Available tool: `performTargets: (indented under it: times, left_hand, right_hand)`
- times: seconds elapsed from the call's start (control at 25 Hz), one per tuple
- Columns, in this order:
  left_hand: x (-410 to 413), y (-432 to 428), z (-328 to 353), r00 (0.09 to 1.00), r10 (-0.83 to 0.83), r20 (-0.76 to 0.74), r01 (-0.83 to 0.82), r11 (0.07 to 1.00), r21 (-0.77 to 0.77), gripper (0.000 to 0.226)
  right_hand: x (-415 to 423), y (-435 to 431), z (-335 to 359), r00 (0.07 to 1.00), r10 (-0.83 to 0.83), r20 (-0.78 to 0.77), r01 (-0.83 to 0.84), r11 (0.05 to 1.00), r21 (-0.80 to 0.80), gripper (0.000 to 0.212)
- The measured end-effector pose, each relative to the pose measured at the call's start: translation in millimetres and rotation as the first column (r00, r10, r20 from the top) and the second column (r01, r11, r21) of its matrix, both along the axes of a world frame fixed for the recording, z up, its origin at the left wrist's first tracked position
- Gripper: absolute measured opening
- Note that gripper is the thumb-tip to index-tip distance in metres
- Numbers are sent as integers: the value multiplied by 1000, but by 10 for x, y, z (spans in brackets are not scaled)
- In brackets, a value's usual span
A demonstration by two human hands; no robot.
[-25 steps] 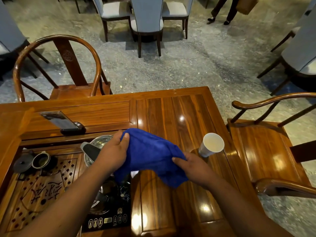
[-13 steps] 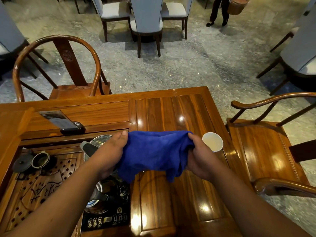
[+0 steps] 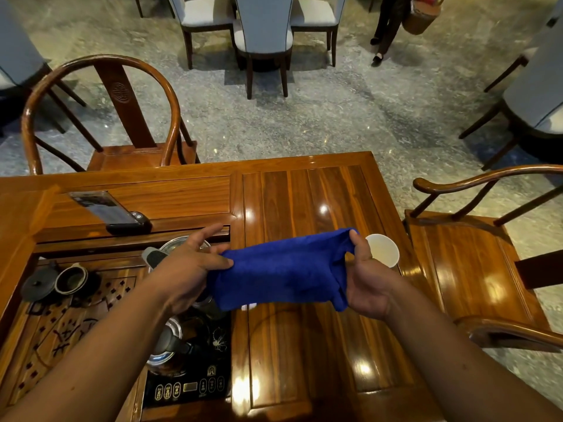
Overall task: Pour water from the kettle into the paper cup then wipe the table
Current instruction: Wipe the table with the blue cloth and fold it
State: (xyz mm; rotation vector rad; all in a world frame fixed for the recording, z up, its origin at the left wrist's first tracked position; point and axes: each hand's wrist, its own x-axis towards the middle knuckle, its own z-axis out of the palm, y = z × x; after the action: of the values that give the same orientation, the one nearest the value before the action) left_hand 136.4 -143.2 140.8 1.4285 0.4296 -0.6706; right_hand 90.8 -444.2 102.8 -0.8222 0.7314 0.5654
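1. The wiping step is judged to be in hand: a blue cloth (image 3: 283,269) is held stretched in the air between both hands, above the worktop (image 3: 304,202) and not yet laid on it.
2. The left hand (image 3: 189,269) is closed on the cloth's left end with thumb and fingers, the remaining fingers spread loosely; the right hand (image 3: 365,278) is closed on the right end, so each grip is holding cloth.
3. The paper cup (image 3: 382,249) is seen upright just beside the right hand, near the worktop's right edge; its contents cannot be told.
4. The kettle (image 3: 173,345) is set on a black heating panel (image 3: 189,385) below the left forearm.
5. Next, the cloth would need to be lowered flat and drawn across the wood, with the cup kept clear.
6. The worktop is glossy slatted wood; a carved tea tray (image 3: 61,324) and a phone (image 3: 109,211) lie to the left.
7. Wooden armchairs (image 3: 100,117) and a stone floor (image 3: 335,117) surround it.
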Motion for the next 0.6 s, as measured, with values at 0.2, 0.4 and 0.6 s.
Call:
performTargets:
  times: [0.2,0.4,0.6]
  left_hand:
    - [54,61,-67,968,-182,173,104,918,383,61]
    - [96,88,-127,849,-453,270,153,701,697,36]
    - [200,148,-29,646,-734,211,241,458,856,31]
  right_hand:
    - [14,-84,130,997,44,63,-44,999,0,66]
    - [114,-196,129,910,365,195,-236,844,-481,77]
    - [154,-277,200,687,725,36,-334,361,-871,48]
